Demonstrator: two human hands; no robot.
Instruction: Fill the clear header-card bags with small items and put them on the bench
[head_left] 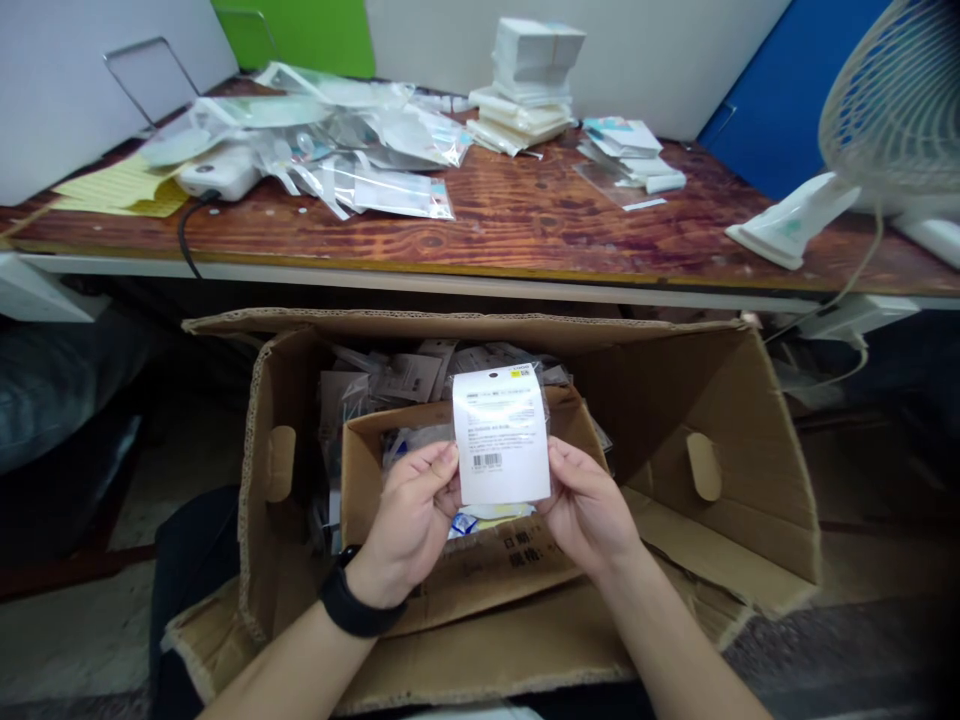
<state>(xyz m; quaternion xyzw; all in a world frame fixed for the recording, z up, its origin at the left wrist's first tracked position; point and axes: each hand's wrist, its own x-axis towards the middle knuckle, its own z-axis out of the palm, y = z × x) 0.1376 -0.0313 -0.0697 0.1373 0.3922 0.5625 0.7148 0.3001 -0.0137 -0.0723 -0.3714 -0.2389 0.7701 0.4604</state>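
Observation:
Between my hands is a white printed card in a clear plastic bag [501, 430], held upright with its text and barcode toward me. My left hand [414, 505], with a black band at the wrist, pinches its left edge. The right edge is gripped by my right hand [589, 505]. Below and behind the card sits a small cardboard box [480, 585] with clear bags inside. This small box rests in a large open carton [720, 545], where several bagged cards [409, 377] lie heaped along the far side.
On the wooden table [517, 215] beyond the carton lie a pile of clear plastic bags [352, 140], a stack of white cards [536, 65] and a smaller bagged pile [626, 150]. A white fan [896, 110] stands at the right. A yellow sheet [120, 188] lies at the left.

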